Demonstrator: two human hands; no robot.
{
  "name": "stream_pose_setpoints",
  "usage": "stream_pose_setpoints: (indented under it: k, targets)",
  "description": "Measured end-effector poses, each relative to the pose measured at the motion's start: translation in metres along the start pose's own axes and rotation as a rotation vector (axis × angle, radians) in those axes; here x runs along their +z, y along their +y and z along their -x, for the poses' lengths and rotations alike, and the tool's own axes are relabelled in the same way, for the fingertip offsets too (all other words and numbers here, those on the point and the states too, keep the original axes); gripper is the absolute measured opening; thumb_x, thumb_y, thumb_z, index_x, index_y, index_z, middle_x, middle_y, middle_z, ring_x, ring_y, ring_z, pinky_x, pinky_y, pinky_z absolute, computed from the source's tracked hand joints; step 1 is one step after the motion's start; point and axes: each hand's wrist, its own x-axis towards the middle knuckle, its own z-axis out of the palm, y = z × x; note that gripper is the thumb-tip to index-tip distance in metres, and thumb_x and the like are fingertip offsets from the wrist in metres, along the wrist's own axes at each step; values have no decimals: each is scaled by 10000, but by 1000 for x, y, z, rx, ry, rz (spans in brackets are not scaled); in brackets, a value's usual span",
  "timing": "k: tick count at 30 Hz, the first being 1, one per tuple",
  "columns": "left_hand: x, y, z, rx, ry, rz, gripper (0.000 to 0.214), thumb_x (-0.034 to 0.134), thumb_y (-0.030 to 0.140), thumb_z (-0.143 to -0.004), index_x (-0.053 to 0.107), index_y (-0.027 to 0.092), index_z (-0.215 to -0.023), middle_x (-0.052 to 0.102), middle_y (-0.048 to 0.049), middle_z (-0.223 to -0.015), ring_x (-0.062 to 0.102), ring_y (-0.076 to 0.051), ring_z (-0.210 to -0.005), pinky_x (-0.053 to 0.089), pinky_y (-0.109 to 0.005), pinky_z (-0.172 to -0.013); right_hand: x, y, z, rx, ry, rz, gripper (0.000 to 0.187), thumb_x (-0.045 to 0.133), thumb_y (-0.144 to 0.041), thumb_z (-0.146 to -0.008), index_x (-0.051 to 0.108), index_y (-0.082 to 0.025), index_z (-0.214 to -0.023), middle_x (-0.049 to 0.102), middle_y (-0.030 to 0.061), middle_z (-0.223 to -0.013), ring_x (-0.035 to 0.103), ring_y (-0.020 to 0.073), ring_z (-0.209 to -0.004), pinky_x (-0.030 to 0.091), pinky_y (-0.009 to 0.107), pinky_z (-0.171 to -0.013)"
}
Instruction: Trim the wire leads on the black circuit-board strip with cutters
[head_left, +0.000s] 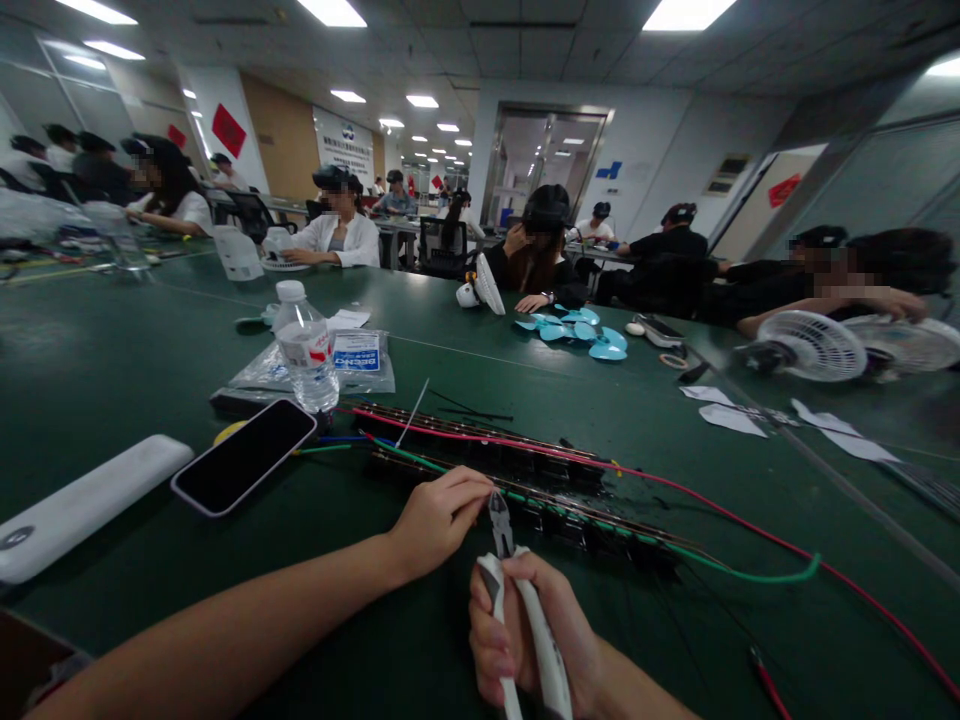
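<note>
Basically, closest in at bottom ctr, the R hand (570,615) was wrapped round white-handled pliers (501,525), tip pointing up-frame. Their jaws sat right by the L hand (439,515), so main risk imo was a nicked finger if the R hand squeezed w/ those fingertips that close. L hand was at ctr, fingers bent toward thumb by the near strip (577,522); couldn't tell if they'd closed on anything.

Near strip ran from ctr toward lower right, green wire (750,573) along it. A stray bite could've cut that wire's jacket, since it passed so near the tip; its free end stuck out at right, prob. easy to snag.

Just beyond, the far strip (555,467) lay roughly parallel, w/ the red wire (712,510) trailing off lower right; a tug there might've dragged things askew. Left of ctr was the phone (247,455), & behind it stood a capped bottle (304,350): a knock, e.g. from the L arm, could've tipped it. Blue fan blades (574,330), upper right of ctr, lay well apart, so low risk.
</note>
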Motion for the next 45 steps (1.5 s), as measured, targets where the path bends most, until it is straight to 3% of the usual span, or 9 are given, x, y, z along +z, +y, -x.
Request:
stream_pose_setpoints:
  k: [14, 24, 29, 33, 37, 45]
  targets:
    - [0, 0, 0, 16, 6, -22, 222, 452, 135, -863, 640, 170, -975, 630, -65, -1006, 612, -152, -885, 517, -288, -806, 7, 2, -1, -4, 92, 6, 387, 329, -478, -824, 522, -153, -740, 419, -23, -527, 390, 100, -447, 399, 308, -524]
    - [0, -1, 0, 9, 6, -11, 218, 449, 128, -860, 641, 170, -956, 630, -63, -999, 612, -151, -878, 518, -287, -808, 4, 5, 1, -17, 42, 14, 370, 345, -467, -828, 526, -151, -769, 461, -11, -530, 424, 112, -454, 400, 307, -519]
    - [1, -1, 1, -29, 17, 26, 220, 433, 163, -882, 632, 170, -975, 613, -73, -1003, 607, -144, -818, 538, -251, -696, 3, 3, -2, -55, 32, 69, 368, 364, -441, -786, 555, -129, -747, 548, 48, -571, 515, 163, -521, 385, 316, -568]
    - [0, 0, 1, -51, -16, 40, 218, 420, 154, -882, 631, 159, -935, 580, -74, -1005, 578, -96, -653, 519, -209, -581, 4, 1, -3, -141, 46, 154, 393, 410, -426, -730, 583, -85, -641, 585, 112, -639, 527, 160, -631, 348, 274, -623]
    - [-2, 4, -1, -71, -13, 12, 198, 434, 160, -876, 631, 162, -897, 547, -65, -969, 576, -114, -721, 514, -218, -626, 0, 0, -1, -58, 86, 114, 403, 413, -437, -727, 595, -77, -728, 594, 101, -675, 508, 136, -571, 330, 252, -573]
    - [-3, 5, -2, -81, -26, 4, 199, 427, 178, -880, 625, 161, -878, 520, -64, -964, 564, -129, -762, 498, -226, -638, 4, -3, -1, 6, 109, 14, 455, 415, -407, -699, 608, -31, -869, 648, 159, -789, 585, 186, -684, 372, 285, -702]
